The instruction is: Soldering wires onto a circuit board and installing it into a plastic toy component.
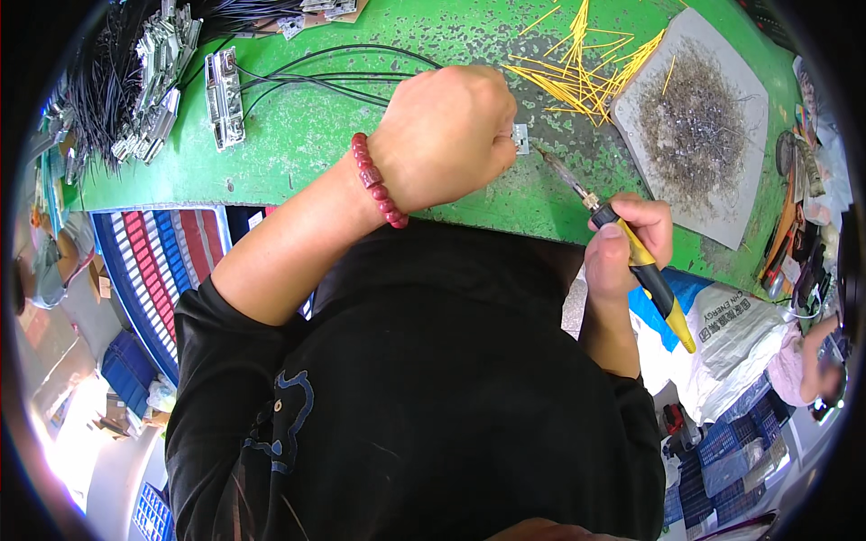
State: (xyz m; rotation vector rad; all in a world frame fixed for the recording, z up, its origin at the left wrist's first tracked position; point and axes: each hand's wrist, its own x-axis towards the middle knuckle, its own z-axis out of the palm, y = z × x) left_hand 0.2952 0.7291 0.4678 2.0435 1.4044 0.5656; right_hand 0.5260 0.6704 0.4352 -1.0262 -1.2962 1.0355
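My left hand [451, 135] is a closed fist low over the green bench [298, 167], knuckles up. Black wires [352, 79] run in behind it from a row of silver metal holders [224, 99]; what its curled fingers hold is hidden. A small silver piece [520, 139] shows just beyond the fist. Between thumb and fingers, my right hand [629, 239] grips a yellow-and-black soldering iron [642, 261] like a pen. The iron's tip points up and left, close to the silver piece; I cannot tell whether they touch.
Thin yellow sticks or wires [586, 77] lie scattered at the far side. Right of them, a grey board [690, 126] carries dark residue. Bundled silver holders with black wires [162, 81] are heaped at the left. Tools [785, 216] line the right edge. A white sack [731, 343] stands below.
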